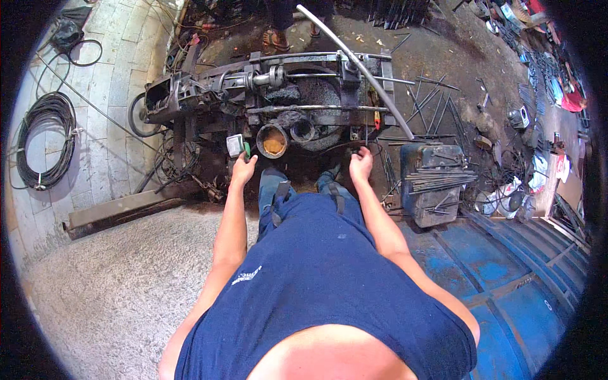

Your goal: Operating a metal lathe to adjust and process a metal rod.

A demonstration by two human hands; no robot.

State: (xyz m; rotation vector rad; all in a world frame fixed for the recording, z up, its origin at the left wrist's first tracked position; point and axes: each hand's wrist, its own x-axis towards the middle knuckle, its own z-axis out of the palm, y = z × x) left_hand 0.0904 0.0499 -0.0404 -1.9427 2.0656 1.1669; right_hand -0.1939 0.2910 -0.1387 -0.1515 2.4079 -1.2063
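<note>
A dark, greasy bar-working machine (297, 95) with long rails stands before me. My left hand (243, 170) is closed at its near left side. Its fingertips meet a small green piece (246, 151) beside a pale, box-shaped part (235, 145); whether they grip the green piece is unclear. Right of it, a round metal cup (273, 140) holds something orange-brown. My right hand (361, 166) is curled closed near the machine's right end, below a small metal block (355, 133). What its fingers hold, if anything, is too small to make out.
A long pale pipe (354, 63) slants across the machine's right end. Thin rods (440, 179) lie on a worn blue container (432, 209) at my right. A coil of black cable (44, 140) rests on the tiles at left. Another person's sandalled foot (276, 40) is beyond the machine.
</note>
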